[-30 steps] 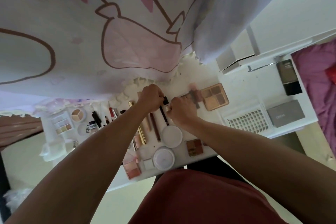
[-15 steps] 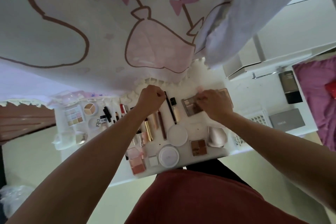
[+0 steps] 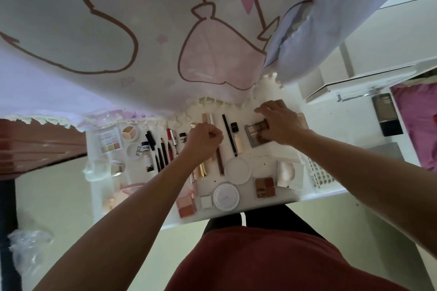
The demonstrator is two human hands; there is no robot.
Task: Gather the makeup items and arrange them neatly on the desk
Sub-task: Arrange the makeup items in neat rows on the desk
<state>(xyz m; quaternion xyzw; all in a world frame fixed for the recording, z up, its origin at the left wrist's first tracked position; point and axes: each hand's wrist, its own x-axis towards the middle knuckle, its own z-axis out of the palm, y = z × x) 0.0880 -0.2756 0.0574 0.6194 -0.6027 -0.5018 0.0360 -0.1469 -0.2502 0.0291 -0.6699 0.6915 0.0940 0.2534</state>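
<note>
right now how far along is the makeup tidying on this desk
Mostly done: pencils and tubes lie in a side-by-side row, and two round compacts sit near the front edge. In hand: the right hand holds the brown eyeshadow palette at the row's right end; the left hand is curled over the gold tubes, grip unclear. Left: the dark bottle lies apart at far right.

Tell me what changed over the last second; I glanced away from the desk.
The right hand left the middle, moved right and took hold of the brown eyeshadow palette. The black pencil and small black-capped bottle that both hands were on now lie free between them. The left hand stayed curled above the gold tube; the round white compact did not move.
</note>
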